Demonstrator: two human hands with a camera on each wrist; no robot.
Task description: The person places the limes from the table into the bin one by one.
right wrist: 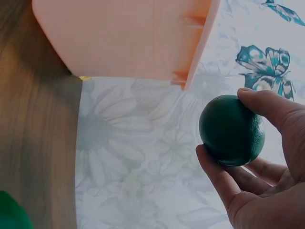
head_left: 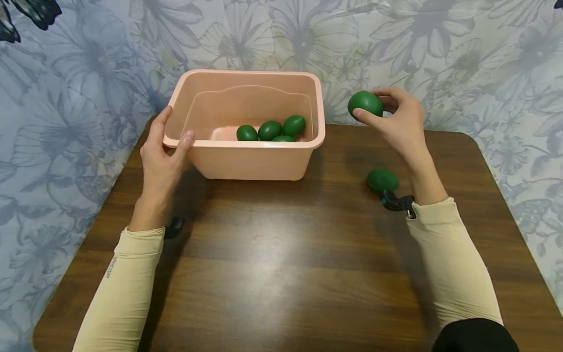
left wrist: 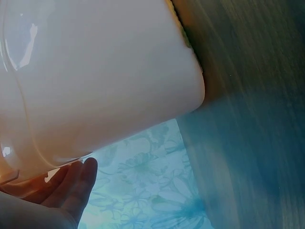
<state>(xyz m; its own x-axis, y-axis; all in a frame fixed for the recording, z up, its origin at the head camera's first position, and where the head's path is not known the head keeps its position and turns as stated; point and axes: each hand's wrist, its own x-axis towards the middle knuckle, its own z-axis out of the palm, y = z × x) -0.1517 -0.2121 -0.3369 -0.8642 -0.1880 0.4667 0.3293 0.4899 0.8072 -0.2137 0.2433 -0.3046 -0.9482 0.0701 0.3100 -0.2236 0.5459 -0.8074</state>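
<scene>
My left hand (head_left: 160,156) grips the left end of a pink plastic bin (head_left: 250,161), thumb over the front rim and fingers at the side rim. The left wrist view shows those fingers (left wrist: 86,179) against the bin's wall (left wrist: 109,71). Several green limes (head_left: 270,130) lie inside on its floor, one partly hidden by the front wall. To the right of the bin, my right hand (head_left: 400,115) pinches another lime (right wrist: 231,130) between thumb and fingers, above the table's back edge. One more lime (head_left: 382,180) lies on the table below this hand.
The brown wooden table (head_left: 272,254) has its back edge close to a flower-patterned wall (head_left: 484,63). The bin stands near that edge. A black strap mount (head_left: 398,201) is on the right wrist, close to the lime on the table.
</scene>
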